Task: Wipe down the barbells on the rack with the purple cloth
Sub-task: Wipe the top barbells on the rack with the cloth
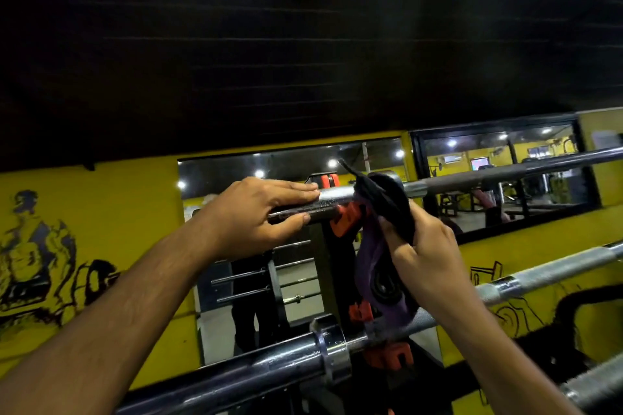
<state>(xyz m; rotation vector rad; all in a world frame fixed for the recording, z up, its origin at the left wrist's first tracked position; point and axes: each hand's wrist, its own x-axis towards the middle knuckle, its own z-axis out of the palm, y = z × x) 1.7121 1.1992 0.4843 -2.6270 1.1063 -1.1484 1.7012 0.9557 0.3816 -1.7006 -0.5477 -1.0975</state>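
The upper barbell (488,175) runs from centre to the right edge at head height. My left hand (256,212) holds its left sleeve end, fingers laid over the top and thumb underneath. My right hand (424,253) grips the purple cloth (374,259), which is bunched over the bar's collar and hangs down beside the rack. A second barbell (556,269) crosses lower right. The nearest barbell (236,377) stretches along the bottom, with its chrome collar (332,350) in the middle.
The black rack upright with orange holders (347,217) stands behind the bars. A mirror (296,246) on the yellow painted wall (101,246) reflects more bars. A window (505,175) opens onto the gym at the right.
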